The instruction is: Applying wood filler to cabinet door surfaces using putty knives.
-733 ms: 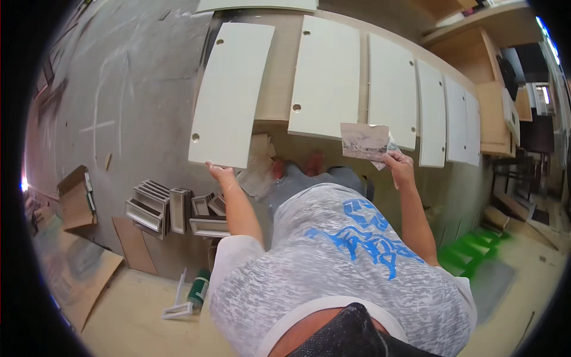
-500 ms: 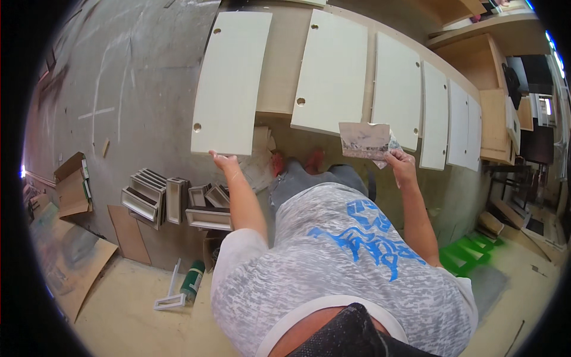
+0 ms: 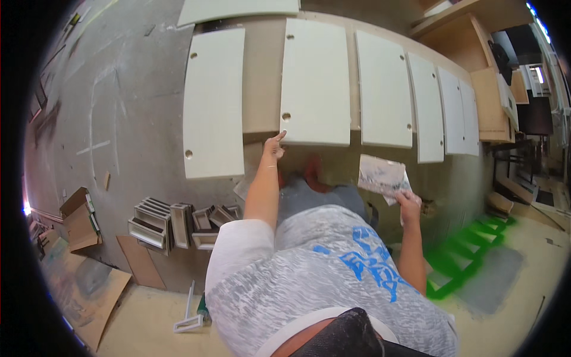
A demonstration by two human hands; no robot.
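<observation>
Several cream-white cabinet door panels lie flat in a row on a work surface in front of me. My left hand (image 3: 274,147) reaches forward and touches the near left corner of the second panel (image 3: 315,83), close to its hinge hole. The first panel (image 3: 214,101) lies just left of that hand. My right hand (image 3: 409,201) is shut on a wide flat scraper (image 3: 382,175) smeared with grey and white filler, held up over the near edge of the surface. More panels (image 3: 385,89) continue to the right.
The brown work surface (image 3: 262,83) shows between the panels. On the floor at left stand several white frame pieces (image 3: 172,223) and cardboard (image 3: 80,217). A white bracket (image 3: 190,315) lies near my feet. Green paint marks (image 3: 470,250) cover the floor on the right; shelving (image 3: 496,101) stands beyond.
My left hand has moved from the near edge of the first panel rightward to the corner of the second panel. The view has shifted right. My right hand keeps holding the scraper.
</observation>
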